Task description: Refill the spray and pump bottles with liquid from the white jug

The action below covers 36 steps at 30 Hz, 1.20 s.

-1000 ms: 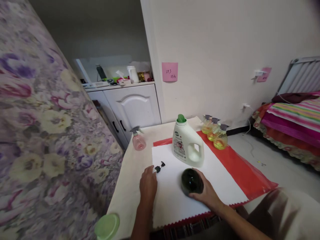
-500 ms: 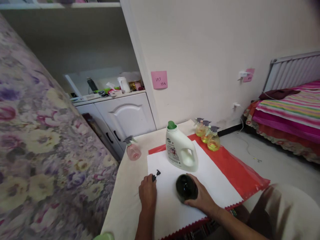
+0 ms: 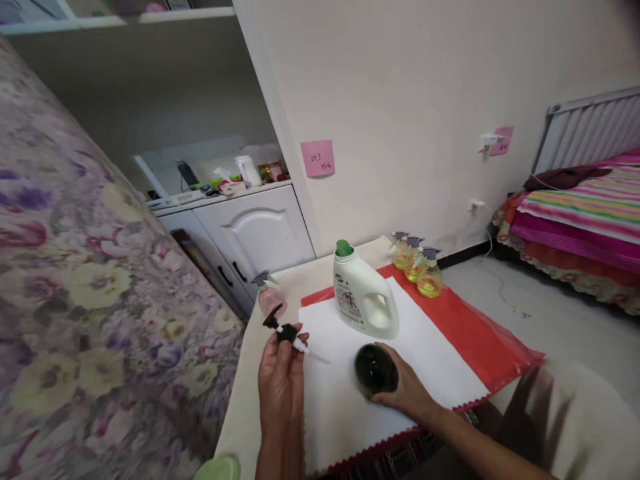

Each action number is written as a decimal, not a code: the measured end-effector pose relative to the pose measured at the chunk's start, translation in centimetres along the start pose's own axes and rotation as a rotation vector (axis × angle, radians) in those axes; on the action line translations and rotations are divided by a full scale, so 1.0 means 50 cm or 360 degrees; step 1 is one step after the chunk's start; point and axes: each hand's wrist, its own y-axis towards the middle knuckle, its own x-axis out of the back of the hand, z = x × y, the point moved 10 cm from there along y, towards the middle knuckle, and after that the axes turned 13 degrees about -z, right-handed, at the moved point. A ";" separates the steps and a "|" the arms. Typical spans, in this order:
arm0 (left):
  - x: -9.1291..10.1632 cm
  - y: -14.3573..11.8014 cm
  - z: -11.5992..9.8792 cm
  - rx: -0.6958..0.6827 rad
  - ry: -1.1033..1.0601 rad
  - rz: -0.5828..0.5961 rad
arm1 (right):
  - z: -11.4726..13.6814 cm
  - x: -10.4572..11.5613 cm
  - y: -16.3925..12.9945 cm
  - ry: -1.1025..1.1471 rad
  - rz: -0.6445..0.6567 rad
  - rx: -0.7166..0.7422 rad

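My left hand (image 3: pixel 281 373) is closed on a black pump head (image 3: pixel 287 333), raised off the white sheet, its spout to the upper left. A white collar and thin clear tube stick out from it toward the lower right. Fingers of my right hand (image 3: pixel 411 399) wrap the right side of a dark green, rounded bottle (image 3: pixel 373 371) on the sheet; its opening is hard to make out. Behind it stands a pale green detergent jug (image 3: pixel 347 290) with a darker green spout in its uncapped mouth.
A pink spray bottle (image 3: pixel 266 293) stands at the table's left. Three spray bottles with yellow liquid (image 3: pixel 430 281) line up at the back right on a red sheet (image 3: pixel 457 327). A light green round object (image 3: pixel 220 468) sits at the lower left edge. A floral curtain (image 3: pixel 100 300) hangs left.
My left hand has lifted the pump head off the sheet and turned it, so the collar and tube now show. My right hand stays on the bottle.
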 end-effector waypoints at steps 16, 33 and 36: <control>-0.145 -0.126 0.090 0.0163 0.0097 0.0400 | -0.009 -0.004 0.004 0.0125 -0.0011 0.0028; -0.131 -0.132 0.156 -0.0237 0.0903 0.0580 | 0.009 0.003 0.009 0.0171 -0.0032 0.0010; -0.131 -0.132 0.163 -0.0263 0.0968 0.0579 | 0.010 0.001 0.008 0.0181 -0.0022 0.0008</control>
